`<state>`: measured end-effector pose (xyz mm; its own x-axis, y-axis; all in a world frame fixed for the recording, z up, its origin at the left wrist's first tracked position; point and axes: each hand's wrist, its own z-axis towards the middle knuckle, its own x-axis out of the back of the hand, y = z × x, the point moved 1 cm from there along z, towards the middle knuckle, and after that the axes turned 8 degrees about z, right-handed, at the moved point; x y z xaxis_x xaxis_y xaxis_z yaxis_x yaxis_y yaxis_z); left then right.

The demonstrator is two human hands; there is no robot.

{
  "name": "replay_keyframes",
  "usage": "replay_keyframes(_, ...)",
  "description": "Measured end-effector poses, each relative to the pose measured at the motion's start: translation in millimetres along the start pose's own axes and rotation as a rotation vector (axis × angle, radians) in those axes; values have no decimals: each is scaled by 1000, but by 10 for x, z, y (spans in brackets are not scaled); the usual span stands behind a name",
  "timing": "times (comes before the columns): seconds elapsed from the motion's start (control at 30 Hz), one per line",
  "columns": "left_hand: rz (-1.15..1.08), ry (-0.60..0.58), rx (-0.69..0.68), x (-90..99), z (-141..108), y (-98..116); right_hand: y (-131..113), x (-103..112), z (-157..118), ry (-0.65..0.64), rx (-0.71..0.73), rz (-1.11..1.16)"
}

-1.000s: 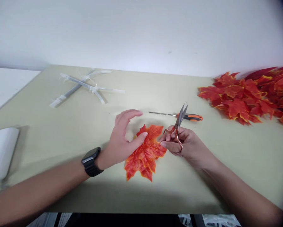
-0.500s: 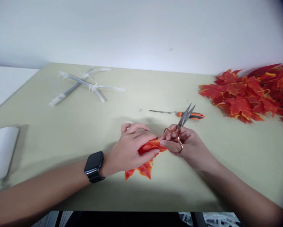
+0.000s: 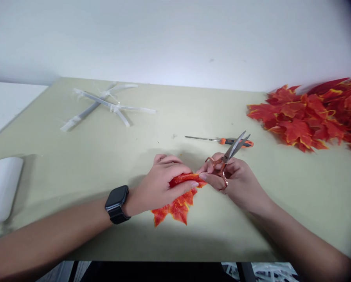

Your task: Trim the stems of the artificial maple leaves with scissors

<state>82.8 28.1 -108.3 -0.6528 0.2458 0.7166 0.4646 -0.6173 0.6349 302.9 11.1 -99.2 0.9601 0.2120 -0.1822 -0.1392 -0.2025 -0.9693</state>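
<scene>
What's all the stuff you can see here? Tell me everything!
artificial maple leaf: one, orange-red, pinched in the left hand
leaf pile: many, red and orange, far right of the table
scissors: one pair, rose-gold and silver, in the right hand
screwdriver: one, orange and black, behind the scissors
plastic strips: several, whitish, crossed at the table's far side
padded white object: one, white, left edge
table: one, pale green, under everything
wristwatch: one, black, left wrist
left hand: one, curled around the leaf
right hand: one, holding the scissors

Plain white wall (image 3: 175,39) behind pale olive tabletop (image 3: 216,105); white tabletop (image 3: 11,105) just beside at left; soft even light.
</scene>
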Motion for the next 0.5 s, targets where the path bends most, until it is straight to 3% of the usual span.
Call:
replay_keyframes(0.37, -81, 33, 6, -26, 2, 9, 14, 5, 12, -18, -9, 6)
replay_keyframes(0.5, -231, -8, 169, 7, -7, 9, -47, 24, 36, 48, 12, -110)
